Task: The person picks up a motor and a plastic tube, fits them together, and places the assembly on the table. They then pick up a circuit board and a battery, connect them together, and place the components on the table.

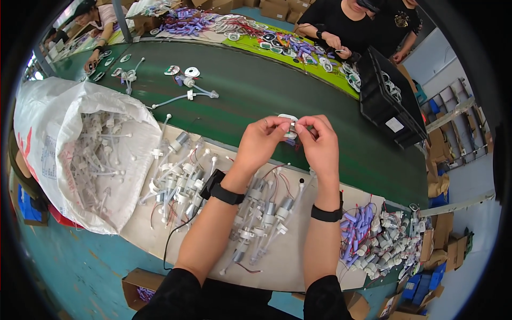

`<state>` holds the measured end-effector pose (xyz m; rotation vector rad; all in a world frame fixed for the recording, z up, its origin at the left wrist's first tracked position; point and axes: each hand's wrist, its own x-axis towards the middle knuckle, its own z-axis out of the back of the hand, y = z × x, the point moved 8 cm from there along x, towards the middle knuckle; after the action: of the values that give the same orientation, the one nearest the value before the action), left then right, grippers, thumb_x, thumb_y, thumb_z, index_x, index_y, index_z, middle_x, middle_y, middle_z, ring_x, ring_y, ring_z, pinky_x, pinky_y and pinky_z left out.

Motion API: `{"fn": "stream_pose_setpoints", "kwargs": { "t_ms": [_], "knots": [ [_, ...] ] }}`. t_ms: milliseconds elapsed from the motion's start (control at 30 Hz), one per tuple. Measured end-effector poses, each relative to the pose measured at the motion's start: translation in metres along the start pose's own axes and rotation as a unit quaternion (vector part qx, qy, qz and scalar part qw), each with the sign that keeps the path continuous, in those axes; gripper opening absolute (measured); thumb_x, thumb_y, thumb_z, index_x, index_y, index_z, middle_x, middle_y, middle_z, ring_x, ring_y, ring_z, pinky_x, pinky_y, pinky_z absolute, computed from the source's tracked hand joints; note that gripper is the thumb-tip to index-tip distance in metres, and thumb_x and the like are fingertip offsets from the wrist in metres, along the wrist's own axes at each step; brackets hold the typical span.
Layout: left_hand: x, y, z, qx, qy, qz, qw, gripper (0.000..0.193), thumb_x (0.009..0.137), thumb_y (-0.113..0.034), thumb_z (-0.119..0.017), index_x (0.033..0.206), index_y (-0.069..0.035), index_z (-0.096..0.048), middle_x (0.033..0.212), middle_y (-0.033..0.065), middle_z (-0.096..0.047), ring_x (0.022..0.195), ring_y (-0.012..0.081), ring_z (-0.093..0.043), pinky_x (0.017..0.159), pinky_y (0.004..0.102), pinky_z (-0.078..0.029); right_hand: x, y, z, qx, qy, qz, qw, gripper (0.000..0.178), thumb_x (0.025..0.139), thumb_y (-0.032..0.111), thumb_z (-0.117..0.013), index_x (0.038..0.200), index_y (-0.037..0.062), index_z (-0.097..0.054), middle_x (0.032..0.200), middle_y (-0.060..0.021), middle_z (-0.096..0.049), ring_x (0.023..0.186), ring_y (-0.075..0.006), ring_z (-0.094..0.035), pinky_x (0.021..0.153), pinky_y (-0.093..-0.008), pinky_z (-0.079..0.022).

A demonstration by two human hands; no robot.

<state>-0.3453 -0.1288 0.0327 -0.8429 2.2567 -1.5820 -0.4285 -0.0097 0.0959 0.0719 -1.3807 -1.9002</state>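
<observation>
Both hands meet above the green surface [256, 101]. The left hand [260, 141] and right hand [320, 144] each close their grip, pinching a small white part [289, 126] between the fingertips. Below the wrists lie motors [261, 213]; a white bag [80, 149] sits left.

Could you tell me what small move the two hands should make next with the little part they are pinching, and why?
Probably press the pieces together. The left hand and right hand pinch a small grey metal part against a white rounded plastic piece above the green belt; fingertips meet there, so seating seems unfinished, though the joint is too small to judge.
</observation>
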Motion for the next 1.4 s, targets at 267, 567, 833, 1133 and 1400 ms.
{"fn": "stream_pose_setpoints", "kwargs": {
  "t_ms": [267,567,833,1133,1400],
  "knots": [
    [-0.005,0.000,0.007,-0.055,-0.021,0.069,0.996,0.037,0.096,-0.002,-0.060,0.131,0.003,-0.051,0.107,0.0097,-0.070,0.097,0.0128,-0.067,0.085,0.0265,-0.058,-0.002,-0.008,-0.006,0.013,-0.008,-0.007,1.000,0.008,0.089,0.001,-0.069,0.096,-0.0020,-0.069,0.102,-0.0027,-0.056,0.066,-0.0054,-0.052,0.058,-0.0215,-0.045],
    [-0.008,-0.003,0.004,-0.096,-0.031,0.075,0.992,0.031,0.097,-0.002,-0.059,0.128,0.002,-0.057,0.110,0.0086,-0.069,0.096,0.0120,-0.066,0.082,0.0256,-0.057,-0.004,0.014,-0.004,-0.050,-0.021,0.026,0.998,0.011,0.085,-0.001,-0.071,0.095,0.0018,-0.073,0.130,-0.0069,-0.056,0.069,-0.0072,-0.057,0.061,-0.0231,-0.049],
    [-0.006,-0.004,0.004,-0.053,-0.022,0.051,0.997,0.033,0.097,-0.002,-0.058,0.130,0.002,-0.058,0.111,0.0074,-0.069,0.096,0.0107,-0.066,0.081,0.0247,-0.056,-0.003,0.012,-0.004,-0.040,-0.027,0.065,0.997,0.013,0.081,-0.002,-0.071,0.094,-0.0007,-0.074,0.149,-0.0123,-0.049,0.085,-0.0162,-0.066,0.074,-0.0287,-0.055],
    [-0.007,-0.009,0.006,-0.076,-0.036,0.052,0.995,0.032,0.097,-0.001,-0.058,0.129,0.001,-0.059,0.111,0.0067,-0.069,0.096,0.0104,-0.066,0.079,0.0240,-0.056,-0.006,0.018,-0.008,-0.036,-0.026,0.052,0.998,0.013,0.083,-0.001,-0.071,0.096,-0.0007,-0.074,0.147,-0.0103,-0.051,0.088,-0.0163,-0.066,0.077,-0.0289,-0.054],
    [-0.006,-0.002,0.005,-0.102,-0.025,0.069,0.992,0.034,0.098,-0.001,-0.057,0.132,0.002,-0.055,0.113,0.0084,-0.068,0.099,0.0123,-0.067,0.084,0.0248,-0.058,-0.006,0.021,-0.008,-0.047,-0.033,0.064,0.996,0.014,0.083,-0.001,-0.070,0.097,0.0001,-0.074,0.147,-0.0087,-0.052,0.085,-0.0149,-0.065,0.076,-0.0278,-0.053]
  ]
}}
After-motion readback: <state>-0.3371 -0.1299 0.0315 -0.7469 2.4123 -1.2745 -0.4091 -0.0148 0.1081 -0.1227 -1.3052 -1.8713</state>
